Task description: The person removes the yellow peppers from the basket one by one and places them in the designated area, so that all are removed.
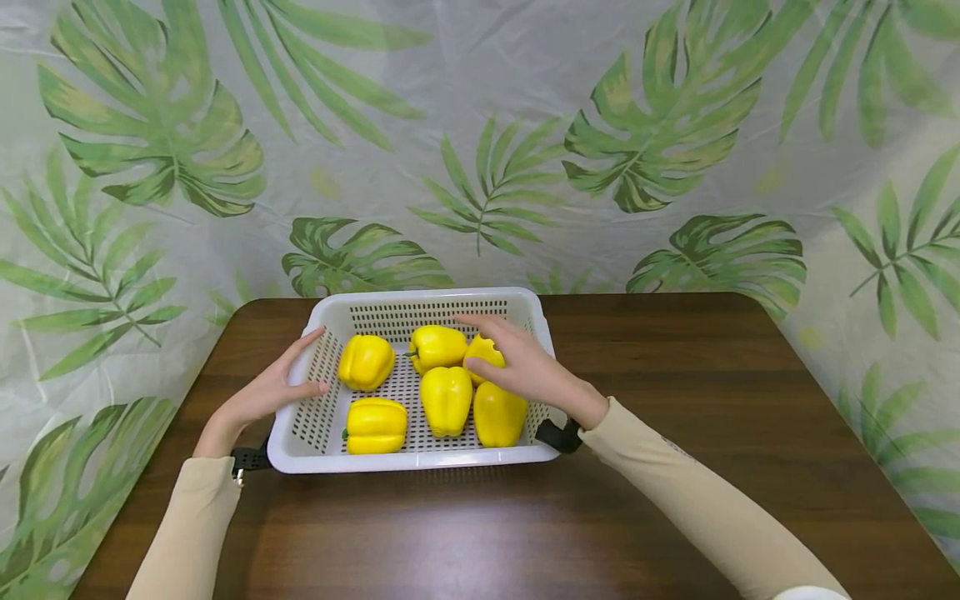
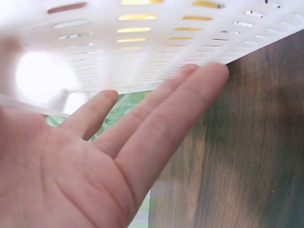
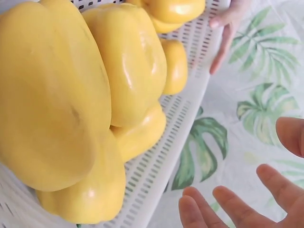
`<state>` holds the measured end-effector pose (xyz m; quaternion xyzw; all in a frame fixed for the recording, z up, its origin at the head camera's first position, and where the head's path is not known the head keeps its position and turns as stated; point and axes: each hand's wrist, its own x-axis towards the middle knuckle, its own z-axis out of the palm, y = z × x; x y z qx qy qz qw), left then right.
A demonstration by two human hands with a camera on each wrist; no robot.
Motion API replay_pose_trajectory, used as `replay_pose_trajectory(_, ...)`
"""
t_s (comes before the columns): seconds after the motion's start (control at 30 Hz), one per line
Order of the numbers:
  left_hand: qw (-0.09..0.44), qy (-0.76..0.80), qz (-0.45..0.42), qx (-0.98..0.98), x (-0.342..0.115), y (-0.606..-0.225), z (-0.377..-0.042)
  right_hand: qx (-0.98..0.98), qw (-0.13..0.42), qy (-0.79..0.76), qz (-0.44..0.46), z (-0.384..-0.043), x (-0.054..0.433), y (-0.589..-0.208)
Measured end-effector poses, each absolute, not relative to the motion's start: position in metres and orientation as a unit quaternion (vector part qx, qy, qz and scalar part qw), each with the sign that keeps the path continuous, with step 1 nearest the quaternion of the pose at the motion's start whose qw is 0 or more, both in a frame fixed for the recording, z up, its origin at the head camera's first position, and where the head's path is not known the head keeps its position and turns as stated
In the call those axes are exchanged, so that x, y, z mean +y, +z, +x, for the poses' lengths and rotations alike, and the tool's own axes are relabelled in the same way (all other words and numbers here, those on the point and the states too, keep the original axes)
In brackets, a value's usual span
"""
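A white slotted plastic basket (image 1: 442, 461) stands on the table with several yellow bell peppers (image 1: 446, 402) inside. My left hand (image 1: 262, 392) holds the basket's left side, its thumb over the rim and its other fingers along the outer wall. The left wrist view shows those fingers (image 2: 171, 123) extended against the slotted wall. Above the peppers on the right side hovers my right hand (image 1: 525, 358), fingers spread and holding nothing. It partly covers one pepper (image 1: 483, 358) in the head view. In the right wrist view, a large pepper (image 3: 52, 95) looms close to the camera.
The basket sits on the left half of a dark brown wooden table (image 1: 675, 375). Behind the table hangs a pale cloth (image 1: 517, 108) printed with green leaves. A black wrist strap (image 1: 251, 458) shows beside the basket's lower left corner.
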<state>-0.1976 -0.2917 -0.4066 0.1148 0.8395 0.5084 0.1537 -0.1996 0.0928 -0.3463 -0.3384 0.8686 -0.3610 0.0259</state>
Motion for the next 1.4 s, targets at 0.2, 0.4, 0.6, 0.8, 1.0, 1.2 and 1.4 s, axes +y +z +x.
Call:
replay_pose_trajectory(0.2,0.151,0.515,0.115,0.836,-0.292,-0.406,-0.2,0.865,0.056,-0.368,-0.336,-0.205,0.086,-0.349)
replay_pose_trajectory(0.4,0.15,0.518,0.112,0.835,-0.291,-0.405,-0.2,0.861,0.1,-0.373,-0.33,-0.209,0.083,-0.352)
replay_pose_trajectory(0.6,0.144,0.533,0.105,0.827,-0.288,-0.406,-0.198,0.853,0.151,-0.383,-0.32,-0.212,0.081,-0.356)
replay_pose_trajectory(0.8,0.131,0.552,0.114,0.816,-0.287,-0.408,-0.195,0.846,0.184,-0.384,-0.32,-0.216,0.078,-0.362)
replay_pose_trajectory(1.0,0.127,0.56,0.114,0.811,-0.286,-0.413,-0.197,0.847,0.211,-0.37,-0.318,-0.217,0.074,-0.368)
replay_pose_trajectory(1.2,0.12,0.561,0.116,0.811,-0.287,-0.415,-0.197,0.857,0.221,-0.331,-0.329,-0.218,0.068,-0.372)
replay_pose_trajectory(1.4,0.115,0.562,0.114,0.811,-0.286,-0.414,-0.197,0.868,0.227,-0.298,-0.325,-0.217,0.061,-0.376)
